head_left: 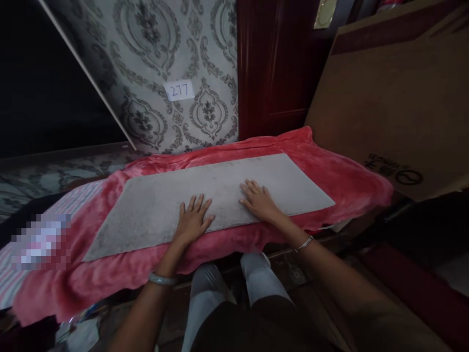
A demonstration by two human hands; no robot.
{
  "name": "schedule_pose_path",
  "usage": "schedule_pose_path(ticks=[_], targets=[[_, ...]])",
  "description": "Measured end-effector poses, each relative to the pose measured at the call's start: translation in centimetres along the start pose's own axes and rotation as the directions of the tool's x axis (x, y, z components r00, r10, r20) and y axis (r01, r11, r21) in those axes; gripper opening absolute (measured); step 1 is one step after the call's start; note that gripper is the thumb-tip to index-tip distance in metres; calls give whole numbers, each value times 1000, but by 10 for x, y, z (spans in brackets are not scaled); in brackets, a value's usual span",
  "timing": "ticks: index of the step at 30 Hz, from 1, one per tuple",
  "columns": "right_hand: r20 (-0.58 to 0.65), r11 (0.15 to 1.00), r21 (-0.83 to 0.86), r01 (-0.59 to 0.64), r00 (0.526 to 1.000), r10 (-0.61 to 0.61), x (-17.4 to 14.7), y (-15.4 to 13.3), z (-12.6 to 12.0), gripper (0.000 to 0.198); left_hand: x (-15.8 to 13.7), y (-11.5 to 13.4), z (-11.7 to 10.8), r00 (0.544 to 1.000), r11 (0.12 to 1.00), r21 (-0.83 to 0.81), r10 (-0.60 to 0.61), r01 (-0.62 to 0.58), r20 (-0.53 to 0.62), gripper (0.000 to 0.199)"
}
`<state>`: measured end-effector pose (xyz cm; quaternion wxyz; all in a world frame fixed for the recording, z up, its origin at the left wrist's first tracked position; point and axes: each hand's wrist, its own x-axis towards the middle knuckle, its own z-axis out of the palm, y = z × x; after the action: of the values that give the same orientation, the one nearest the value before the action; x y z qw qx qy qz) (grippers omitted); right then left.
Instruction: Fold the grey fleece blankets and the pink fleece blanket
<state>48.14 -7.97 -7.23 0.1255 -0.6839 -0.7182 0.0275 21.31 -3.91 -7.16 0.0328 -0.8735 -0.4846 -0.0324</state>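
A long, flat grey-white mat lies spread out on a pink-red plush blanket. My left hand rests palm down near the mat's front edge, left of its middle, with the fingers spread. To the right of it, my right hand also lies flat on the mat, fingers extended. Neither hand grips anything. Smooth and level, the mat shows faint darker smudges at its left end.
A striped cloth shows at the left end of the blanket. A large cardboard box leans at the right beside a dark red door. A dark screen stands at the left. A paper label marked 277 is on the wall.
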Motion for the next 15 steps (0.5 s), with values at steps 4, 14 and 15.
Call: schedule_pose_path(ticks=[4,14,15], targets=[[47,999,-36,14,999,-13,4,-17,14,68,-1,-3,4,1000,999,-31,14,-15,-24,65],[45,996,-87,29,999,-25,2,-13,23,68,-2,-2,6,1000,996,-82,16,-17,-20,66],[40,996,-87,31,999,-28,2,-13,25,68,-2,-4,4,1000,994,-102,25,-25,-2,66]])
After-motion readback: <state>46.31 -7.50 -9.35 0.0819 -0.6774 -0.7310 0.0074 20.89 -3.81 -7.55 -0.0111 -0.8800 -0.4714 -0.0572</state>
